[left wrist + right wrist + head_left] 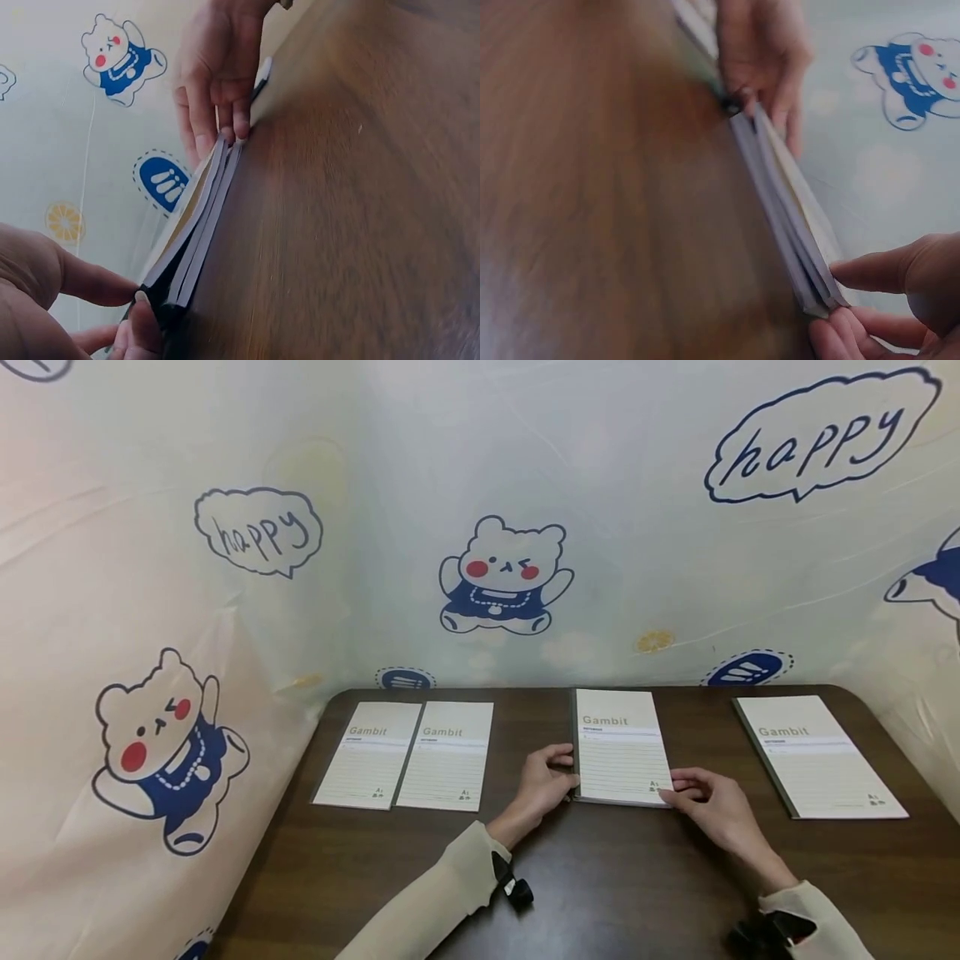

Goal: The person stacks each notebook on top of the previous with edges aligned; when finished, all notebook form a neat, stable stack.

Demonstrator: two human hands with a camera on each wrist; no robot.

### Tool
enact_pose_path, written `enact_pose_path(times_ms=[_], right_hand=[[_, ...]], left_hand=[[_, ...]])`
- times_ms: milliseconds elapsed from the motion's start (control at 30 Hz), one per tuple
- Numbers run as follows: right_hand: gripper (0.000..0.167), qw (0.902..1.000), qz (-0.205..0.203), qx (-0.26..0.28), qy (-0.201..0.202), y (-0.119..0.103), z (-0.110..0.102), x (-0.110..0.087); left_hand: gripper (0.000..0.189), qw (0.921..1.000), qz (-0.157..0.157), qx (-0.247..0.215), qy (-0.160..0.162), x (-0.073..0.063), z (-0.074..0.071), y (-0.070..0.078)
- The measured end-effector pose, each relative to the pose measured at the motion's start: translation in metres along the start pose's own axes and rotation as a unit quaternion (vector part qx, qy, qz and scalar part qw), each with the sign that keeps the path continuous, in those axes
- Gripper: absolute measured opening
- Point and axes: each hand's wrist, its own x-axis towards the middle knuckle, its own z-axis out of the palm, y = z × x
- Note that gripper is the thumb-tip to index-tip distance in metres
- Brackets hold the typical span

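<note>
"Gambit" on the middle notebook [618, 747]; same on the left notebook pair [444, 760] at its 9 o'clock, right notebook [817, 768] at 3; tiny print below probably "NOTEBOOK", too small to be sure; "happy" in left bubble [258, 532] at 10, right bubble [823, 437] at 1.

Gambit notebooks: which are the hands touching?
The stack between the left pair and the lone rightmost notebook: the left hand and right hand grip its near corners; the others lie untouched.
</note>
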Motion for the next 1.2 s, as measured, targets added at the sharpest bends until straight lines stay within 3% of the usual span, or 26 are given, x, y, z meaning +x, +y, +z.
enact_pose_path(times_ms=[133, 433, 567, 700, 967, 1067, 1200], right_hand=[[0.039, 0.9966, -0.042, -0.064, 0.030, 0.000, 0.002, -0.002], [0.036, 0.9926, -0.072, -0.085, 0.049, -0.001, 0.001, -0.005], [0.038, 0.9924, -0.072, -0.088, 0.048, -0.001, 0.000, -0.006], [0.042, 0.9931, -0.071, -0.085, 0.037, -0.004, -0.005, -0.011], [0.040, 0.9871, -0.101, -0.106, 0.065, 0.004, -0.023, -0.020], [0.039, 0.9826, -0.118, -0.119, 0.081, 0.014, -0.032, -0.023], [0.040, 0.9756, -0.133, -0.143, 0.100, 0.026, -0.045, -0.029]], left_hand=[[0.048, 0.9993, -0.005, 0.034, -0.016, -0.001, -0.003, 0.003], [0.051, 0.9971, 0.002, 0.065, -0.041, -0.001, -0.002, 0.002], [0.055, 0.9935, 0.022, 0.107, -0.033, -0.002, -0.001, 0.005], [0.061, 0.9834, 0.061, 0.166, -0.043, -0.005, -0.002, 0.011], [0.060, 0.9466, 0.150, 0.282, -0.044, -0.011, 0.008, 0.024], [0.057, 0.9229, 0.178, 0.337, -0.053, -0.012, 0.017, 0.028], [0.062, 0.8782, 0.201, 0.425, -0.088, -0.015, 0.031, 0.035]])
